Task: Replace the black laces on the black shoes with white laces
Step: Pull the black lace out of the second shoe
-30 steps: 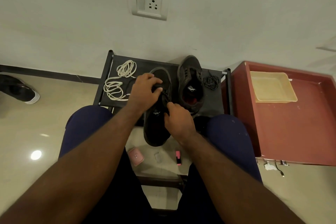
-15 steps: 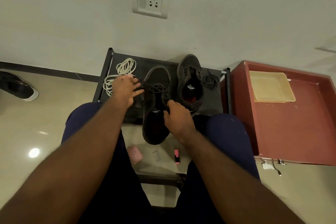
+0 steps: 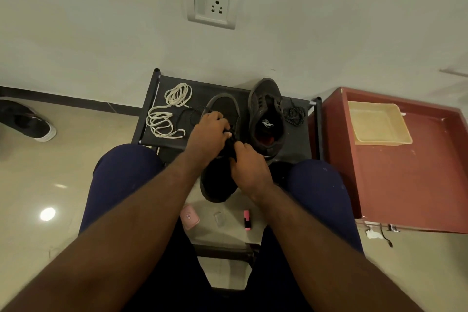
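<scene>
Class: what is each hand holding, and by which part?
Left hand pinches the black lace at the shoe's eyelets; right hand grips that shoe's opening edge.

The near black shoe [image 3: 222, 109], toe at 12 o'clock, trails its black lace [image 3: 190, 116] toward 10 o'clock. The second shoe [image 3: 268, 114], at its 2 o'clock, is unlaced, with the removed lace [image 3: 293, 114] bundled at 3 o'clock. The white laces [image 3: 164, 119] lie coiled at 9 o'clock.
</scene>
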Demonstrator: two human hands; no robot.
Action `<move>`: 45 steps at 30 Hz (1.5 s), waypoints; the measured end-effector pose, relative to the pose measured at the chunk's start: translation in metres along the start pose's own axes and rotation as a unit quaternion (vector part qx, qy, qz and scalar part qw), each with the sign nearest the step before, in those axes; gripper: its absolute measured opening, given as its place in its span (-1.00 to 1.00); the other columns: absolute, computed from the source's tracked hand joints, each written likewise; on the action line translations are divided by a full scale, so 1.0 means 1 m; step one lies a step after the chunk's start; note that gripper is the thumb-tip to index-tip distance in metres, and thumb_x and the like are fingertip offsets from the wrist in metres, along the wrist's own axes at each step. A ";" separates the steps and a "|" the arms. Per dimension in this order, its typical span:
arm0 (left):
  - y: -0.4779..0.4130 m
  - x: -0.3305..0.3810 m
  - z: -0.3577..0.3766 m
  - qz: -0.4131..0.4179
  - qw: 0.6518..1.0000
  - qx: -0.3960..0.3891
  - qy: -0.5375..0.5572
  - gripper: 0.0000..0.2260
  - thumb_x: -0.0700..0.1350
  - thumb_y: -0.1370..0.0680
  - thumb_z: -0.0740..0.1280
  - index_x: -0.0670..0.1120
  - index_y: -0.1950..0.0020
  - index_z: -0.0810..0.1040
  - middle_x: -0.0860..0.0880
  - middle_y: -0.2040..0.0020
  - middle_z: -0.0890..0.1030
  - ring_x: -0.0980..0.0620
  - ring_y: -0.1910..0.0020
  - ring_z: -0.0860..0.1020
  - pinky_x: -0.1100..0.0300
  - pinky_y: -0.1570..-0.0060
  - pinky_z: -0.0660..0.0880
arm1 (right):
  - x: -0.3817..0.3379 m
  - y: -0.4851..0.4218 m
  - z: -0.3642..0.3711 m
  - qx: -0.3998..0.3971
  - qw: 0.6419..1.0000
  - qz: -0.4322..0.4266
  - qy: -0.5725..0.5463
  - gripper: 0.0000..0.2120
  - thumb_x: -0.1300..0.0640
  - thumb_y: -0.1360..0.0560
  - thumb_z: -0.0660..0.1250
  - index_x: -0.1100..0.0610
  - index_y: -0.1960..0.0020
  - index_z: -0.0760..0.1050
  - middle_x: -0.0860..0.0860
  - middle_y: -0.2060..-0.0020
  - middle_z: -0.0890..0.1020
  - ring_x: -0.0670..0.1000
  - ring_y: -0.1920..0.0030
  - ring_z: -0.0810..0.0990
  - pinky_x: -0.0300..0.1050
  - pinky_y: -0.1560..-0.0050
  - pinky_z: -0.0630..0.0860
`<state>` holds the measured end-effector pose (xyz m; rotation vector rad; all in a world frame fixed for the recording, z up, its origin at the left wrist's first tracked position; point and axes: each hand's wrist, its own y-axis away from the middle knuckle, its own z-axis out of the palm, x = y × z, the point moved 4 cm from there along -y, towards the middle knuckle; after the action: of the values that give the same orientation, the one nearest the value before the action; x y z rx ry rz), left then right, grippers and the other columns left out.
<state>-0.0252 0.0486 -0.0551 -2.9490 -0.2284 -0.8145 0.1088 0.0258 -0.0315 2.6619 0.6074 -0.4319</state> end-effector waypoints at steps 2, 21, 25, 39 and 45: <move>-0.002 0.000 -0.002 0.014 1.000 0.022 0.003 -0.93 -0.20 -0.53 0.36 -0.18 0.03 0.60 -0.14 -0.17 0.51 -0.14 -0.16 0.45 -0.03 -0.15 0.45 | 0.000 0.000 0.000 0.003 1.000 0.002 0.001 -0.79 0.08 -0.62 0.21 0.19 -0.17 0.39 0.18 -0.10 0.52 0.29 -0.06 0.56 0.16 0.00 0.47; 0.003 0.007 -0.017 0.026 0.998 0.049 0.041 -0.74 -0.08 -0.48 0.39 -0.04 -0.16 0.61 -0.12 -0.39 0.41 -0.14 -0.43 0.29 -0.20 -0.33 0.34 | 0.001 0.000 0.001 0.002 1.000 0.010 -0.028 -0.80 0.10 -0.60 0.22 0.18 -0.16 0.39 0.17 -0.10 0.52 0.28 -0.05 0.57 0.18 -0.02 0.50; 0.002 -0.002 -0.005 0.002 0.999 -0.025 0.027 -0.78 -0.01 -0.51 0.41 -0.05 -0.12 0.61 -0.07 -0.35 0.43 -0.07 -0.38 0.32 -0.15 -0.28 0.39 | 0.001 0.000 0.001 -0.004 1.000 0.006 -0.024 -0.79 0.10 -0.61 0.22 0.17 -0.19 0.39 0.16 -0.11 0.51 0.25 -0.05 0.57 0.18 -0.02 0.51; -0.001 -0.034 -0.026 -0.295 0.872 0.159 0.357 -0.88 -0.17 -0.64 0.21 -0.05 0.07 0.47 -0.10 0.07 0.56 -0.05 0.08 0.53 0.01 0.07 0.52 | 0.003 -0.001 0.001 0.012 0.999 0.025 -0.047 -0.80 0.12 -0.60 0.24 0.17 -0.18 0.40 0.15 -0.13 0.52 0.25 -0.10 0.55 0.17 -0.11 0.48; 0.004 -0.028 -0.035 -0.178 0.959 0.149 0.162 -0.77 -0.20 -0.56 0.31 -0.12 -0.22 0.49 -0.13 -0.21 0.49 -0.10 -0.24 0.43 -0.02 -0.23 0.42 | 0.004 0.000 0.002 0.009 0.999 0.024 -0.042 -0.79 0.11 -0.60 0.25 0.16 -0.20 0.39 0.14 -0.15 0.50 0.24 -0.12 0.55 0.14 -0.10 0.48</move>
<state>-0.0661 0.0372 -0.0401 -2.4801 -0.7953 -1.1694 0.1114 0.0266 -0.0346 2.6539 0.5156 -0.5346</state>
